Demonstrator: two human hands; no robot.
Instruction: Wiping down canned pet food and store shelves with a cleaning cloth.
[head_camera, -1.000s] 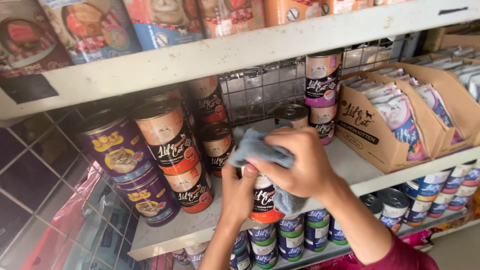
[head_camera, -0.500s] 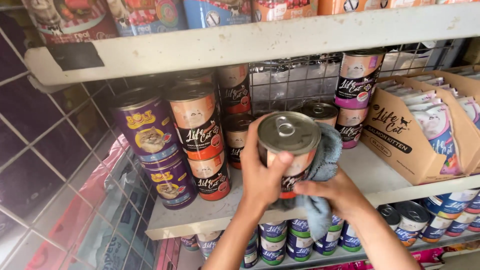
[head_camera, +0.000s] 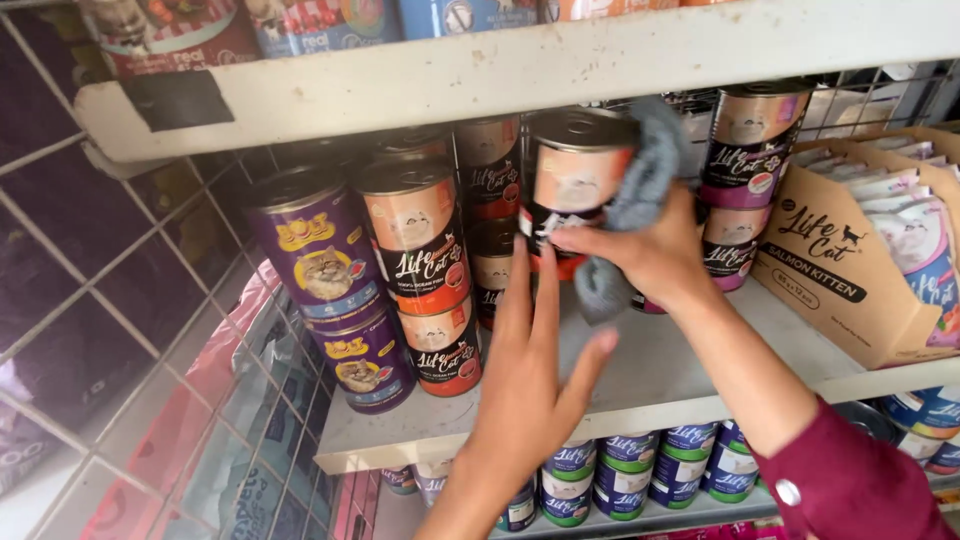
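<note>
head view: my hands work a tall orange-labelled tin (head_camera: 575, 185) at a shop shelf (head_camera: 660, 375).

my right hand (head_camera: 655, 250) pinches the tin low on its side, a grey cloth (head_camera: 640, 205) bunched between palm and tin so it can rub the metal. my left hand (head_camera: 530, 375) is spread flat, fingers up, just below and in front, apart from the tin. it stands raised in front of the stacked tins (head_camera: 420, 270), beside a cardboard box of pouches (head_camera: 850, 260).
</note>
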